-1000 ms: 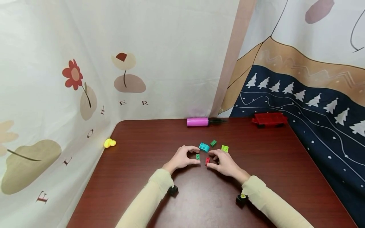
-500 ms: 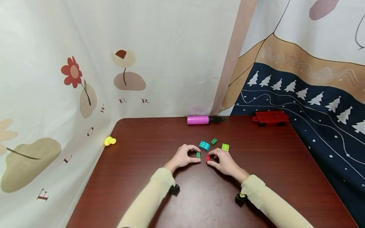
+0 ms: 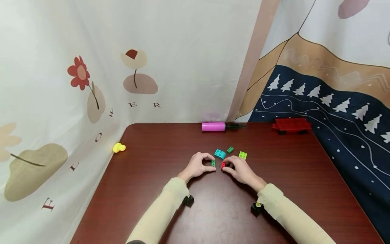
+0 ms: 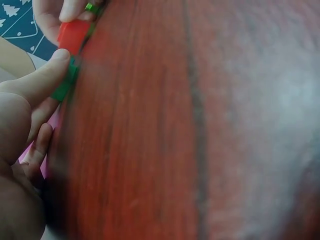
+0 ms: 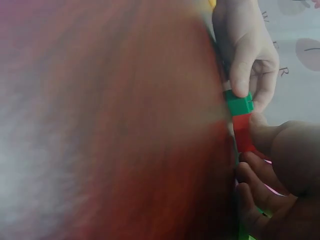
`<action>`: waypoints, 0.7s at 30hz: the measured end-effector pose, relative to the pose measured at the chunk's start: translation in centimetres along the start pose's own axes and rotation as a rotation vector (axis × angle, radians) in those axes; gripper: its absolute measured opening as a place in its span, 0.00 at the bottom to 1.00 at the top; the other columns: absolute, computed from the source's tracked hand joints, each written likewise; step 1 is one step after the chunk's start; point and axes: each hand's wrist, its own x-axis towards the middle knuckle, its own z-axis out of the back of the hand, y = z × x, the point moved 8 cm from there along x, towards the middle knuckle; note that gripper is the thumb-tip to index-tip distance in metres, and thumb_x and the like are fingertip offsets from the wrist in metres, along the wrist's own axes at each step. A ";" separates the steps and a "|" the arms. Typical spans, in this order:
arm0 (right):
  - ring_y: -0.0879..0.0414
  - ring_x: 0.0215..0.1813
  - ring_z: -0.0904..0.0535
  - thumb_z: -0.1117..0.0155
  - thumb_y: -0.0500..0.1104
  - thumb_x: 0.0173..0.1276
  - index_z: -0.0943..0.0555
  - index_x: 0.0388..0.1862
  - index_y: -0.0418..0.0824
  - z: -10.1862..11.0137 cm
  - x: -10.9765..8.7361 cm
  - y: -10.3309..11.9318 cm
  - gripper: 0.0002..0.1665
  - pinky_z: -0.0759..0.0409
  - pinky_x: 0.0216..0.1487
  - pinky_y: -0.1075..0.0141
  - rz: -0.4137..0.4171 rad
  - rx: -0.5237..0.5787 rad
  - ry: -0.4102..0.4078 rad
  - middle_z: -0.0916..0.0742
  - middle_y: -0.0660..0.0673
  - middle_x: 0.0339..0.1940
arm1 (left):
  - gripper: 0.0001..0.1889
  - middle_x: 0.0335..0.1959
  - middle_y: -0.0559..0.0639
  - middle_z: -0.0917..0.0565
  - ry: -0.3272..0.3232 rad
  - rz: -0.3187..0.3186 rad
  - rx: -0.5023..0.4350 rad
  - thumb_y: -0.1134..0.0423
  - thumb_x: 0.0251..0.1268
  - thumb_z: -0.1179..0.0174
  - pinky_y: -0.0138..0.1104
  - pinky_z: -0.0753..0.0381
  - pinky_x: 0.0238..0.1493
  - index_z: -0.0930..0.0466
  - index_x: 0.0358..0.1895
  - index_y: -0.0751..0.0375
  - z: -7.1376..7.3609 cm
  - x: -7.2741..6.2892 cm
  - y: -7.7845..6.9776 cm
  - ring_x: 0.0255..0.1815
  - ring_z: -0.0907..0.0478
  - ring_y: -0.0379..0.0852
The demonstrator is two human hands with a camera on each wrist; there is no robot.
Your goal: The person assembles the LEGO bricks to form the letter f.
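Between the thumb and index finger of my left hand (image 3: 198, 165) is a small green toy brick (image 3: 213, 163), pinched at its ends. Facing it, my right hand (image 3: 240, 169) pinches a red toy brick (image 3: 223, 165) in the same way. A narrow gap parts the two bricks in the head view. In the left wrist view the thumb lies on the green brick (image 4: 65, 85), and the red brick (image 4: 73, 37) appears beyond it. Just past the fingertips lie a teal brick (image 3: 220, 154), a second green brick (image 3: 230, 149) and a lime brick (image 3: 242, 155).
Along the far edge of the brown table (image 3: 158, 145) lies a pink pump (image 3: 213, 126) with a black nozzle. A red toy wagon (image 3: 291, 125) stands at the far right corner. Something yellow and rounded (image 3: 118, 147) sits at the left edge, beside the printed curtain (image 3: 182, 61).
Both hands' thumbs and index fingers have closed in on their bricks. The red brick has moved slightly away from me, level with the green one. The head view has tilted a little.
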 end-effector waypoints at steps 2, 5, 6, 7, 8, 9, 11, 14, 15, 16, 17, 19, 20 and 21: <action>0.58 0.39 0.15 0.26 0.41 0.72 0.14 0.53 0.37 0.1 0.3 0.1 0.14 0.16 0.41 0.64 -0.008 0.009 -0.003 0.12 0.44 0.46 | 0.18 0.46 0.41 0.11 -0.003 -0.008 0.001 0.53 0.57 0.19 0.40 0.20 0.59 0.11 0.50 0.49 0.0 0.1 -0.1 0.52 0.18 0.41; 0.57 0.41 0.13 0.26 0.41 0.72 0.14 0.55 0.37 0.1 0.9 0.6 0.16 0.15 0.43 0.62 -0.012 0.032 -0.013 0.11 0.42 0.49 | 0.19 0.46 0.42 0.11 -0.002 -0.012 -0.007 0.53 0.57 0.19 0.40 0.20 0.59 0.11 0.51 0.50 0.1 0.1 -0.2 0.52 0.17 0.41; 0.57 0.41 0.13 0.26 0.42 0.72 0.14 0.56 0.37 0.0 1.1 0.7 0.17 0.15 0.43 0.62 -0.011 0.035 -0.019 0.11 0.42 0.49 | 0.19 0.46 0.42 0.10 -0.002 -0.014 -0.010 0.53 0.57 0.19 0.40 0.20 0.59 0.11 0.52 0.50 0.1 0.1 -0.2 0.52 0.17 0.41; 0.57 0.41 0.13 0.26 0.42 0.72 0.14 0.56 0.37 0.0 1.3 0.9 0.17 0.15 0.43 0.62 -0.007 0.037 -0.026 0.11 0.42 0.49 | 0.20 0.46 0.42 0.10 0.000 -0.016 -0.009 0.53 0.57 0.19 0.40 0.20 0.60 0.12 0.52 0.50 0.1 0.1 -0.2 0.52 0.17 0.41; 0.57 0.41 0.13 0.26 0.42 0.72 0.14 0.57 0.37 0.0 1.5 1.1 0.17 0.15 0.43 0.62 -0.001 0.041 -0.031 0.11 0.43 0.49 | 0.21 0.46 0.42 0.10 0.002 -0.017 -0.008 0.53 0.57 0.19 0.41 0.21 0.61 0.12 0.54 0.50 0.1 0.1 -0.2 0.52 0.17 0.41; 0.57 0.41 0.13 0.26 0.42 0.72 0.14 0.57 0.37 -0.1 1.7 1.3 0.18 0.15 0.43 0.62 0.006 0.045 -0.037 0.10 0.43 0.49 | 0.22 0.46 0.42 0.09 0.003 -0.021 -0.009 0.53 0.57 0.19 0.42 0.21 0.61 0.13 0.55 0.50 0.1 0.2 -0.3 0.53 0.16 0.41; 0.57 0.40 0.12 0.26 0.41 0.72 0.14 0.57 0.37 -0.2 2.0 1.7 0.17 0.15 0.42 0.62 0.019 0.056 -0.049 0.10 0.43 0.48 | 0.24 0.46 0.42 0.09 0.005 -0.024 -0.012 0.53 0.58 0.19 0.43 0.21 0.62 0.14 0.57 0.50 0.1 0.2 -0.3 0.54 0.16 0.42; 0.57 0.40 0.13 0.27 0.39 0.72 0.15 0.58 0.37 -0.4 2.2 2.1 0.17 0.15 0.42 0.63 0.040 0.074 -0.052 0.10 0.43 0.48 | 0.26 0.46 0.41 0.09 0.004 -0.020 -0.014 0.54 0.57 0.19 0.44 0.22 0.64 0.14 0.59 0.50 0.2 0.4 -0.2 0.55 0.16 0.43; 0.57 0.40 0.13 0.27 0.39 0.72 0.15 0.58 0.37 -0.5 2.3 2.2 0.18 0.15 0.42 0.63 0.046 0.080 -0.051 0.10 0.43 0.48 | 0.26 0.45 0.41 0.08 0.002 -0.018 -0.013 0.54 0.56 0.18 0.43 0.23 0.64 0.14 0.59 0.50 0.2 0.4 -0.2 0.55 0.16 0.43; 0.57 0.40 0.13 0.27 0.39 0.72 0.15 0.58 0.37 -0.6 2.3 2.3 0.18 0.15 0.41 0.63 0.053 0.085 -0.047 0.10 0.43 0.48 | 0.27 0.45 0.41 0.08 0.001 -0.014 -0.010 0.54 0.56 0.18 0.43 0.23 0.65 0.14 0.59 0.50 0.1 0.4 -0.2 0.55 0.16 0.42; 0.57 0.40 0.13 0.27 0.39 0.72 0.15 0.58 0.37 -0.8 2.4 2.3 0.18 0.14 0.42 0.64 0.059 0.089 -0.041 0.10 0.43 0.49 | 0.27 0.45 0.40 0.08 0.000 -0.010 -0.005 0.54 0.55 0.18 0.43 0.23 0.65 0.14 0.59 0.50 0.1 0.4 -0.1 0.55 0.16 0.42; 0.56 0.40 0.12 0.27 0.39 0.72 0.15 0.58 0.37 -1.0 2.5 2.4 0.18 0.14 0.42 0.64 0.067 0.094 -0.031 0.10 0.43 0.49 | 0.28 0.45 0.40 0.08 -0.003 -0.009 0.006 0.54 0.54 0.17 0.43 0.23 0.65 0.14 0.59 0.50 0.1 0.4 0.0 0.55 0.16 0.41; 0.56 0.40 0.12 0.27 0.39 0.72 0.15 0.58 0.37 -1.1 2.5 2.4 0.17 0.14 0.42 0.64 0.071 0.098 -0.028 0.10 0.43 0.49 | 0.28 0.44 0.39 0.08 -0.005 -0.009 0.014 0.53 0.54 0.17 0.42 0.23 0.65 0.14 0.59 0.49 0.1 0.4 0.0 0.55 0.16 0.41; 0.56 0.40 0.12 0.27 0.39 0.73 0.15 0.58 0.37 -1.2 2.5 2.4 0.17 0.14 0.42 0.64 0.072 0.101 -0.024 0.11 0.43 0.49 | 0.28 0.44 0.39 0.08 -0.006 -0.009 0.020 0.53 0.53 0.17 0.42 0.23 0.65 0.14 0.59 0.49 0.0 0.4 0.1 0.55 0.16 0.41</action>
